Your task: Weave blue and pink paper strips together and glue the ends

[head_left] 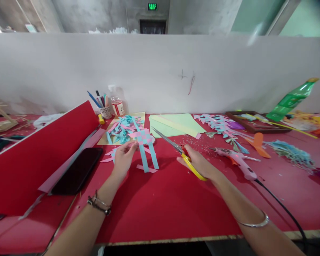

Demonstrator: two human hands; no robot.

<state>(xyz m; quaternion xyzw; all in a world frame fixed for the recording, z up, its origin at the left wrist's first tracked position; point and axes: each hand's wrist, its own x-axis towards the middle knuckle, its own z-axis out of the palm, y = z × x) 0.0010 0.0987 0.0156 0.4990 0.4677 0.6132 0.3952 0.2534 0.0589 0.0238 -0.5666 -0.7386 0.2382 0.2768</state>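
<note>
My left hand (124,158) pinches the left side of a woven piece of pink and blue paper strips (144,138), held up above the red tabletop. Two long blue ends hang down from its checkered middle. In my right hand (196,161) is a pair of scissors (188,160) with yellow handles. The blades look closed and point up and left toward the woven paper, apart from it. Loose pink strips lie beneath the woven piece. Behind it, cut blue and pink strips (122,129) are heaped on a tan sheet.
Pale green paper sheets (176,124) lie at the back. A pink glue gun (237,160) with a black cord rests at right, near paper fringes (216,122). A phone (78,170) and a leaning red board (42,163) stand left. A green bottle (292,101) tilts at back right.
</note>
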